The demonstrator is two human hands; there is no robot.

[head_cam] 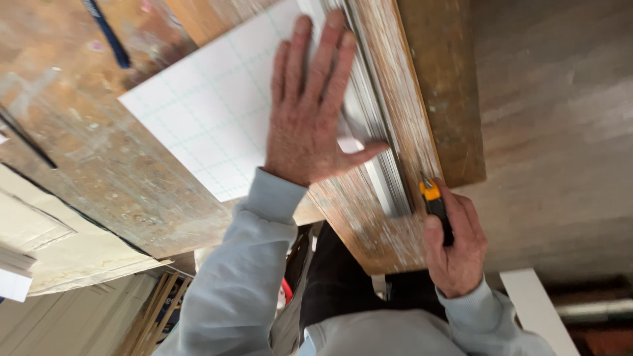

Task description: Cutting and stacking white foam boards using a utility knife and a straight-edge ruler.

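My left hand (pixel 310 112) lies flat, fingers spread, at frame centre, pressing a metal ruler (pixel 379 142) onto the white gridded sheet (pixel 211 112) on the bench (pixel 99 171). My right hand (pixel 455 247), lower right, is closed round a knife (pixel 435 207) with a yellow tip, its point touching the ruler's near end.

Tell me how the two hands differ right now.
The left hand lies flat and open, fingers spread on the white gridded sheet; the right hand is closed around a black and yellow utility knife. The left sits further up the workbench, the right at its near edge. Both wear grey sleeves.
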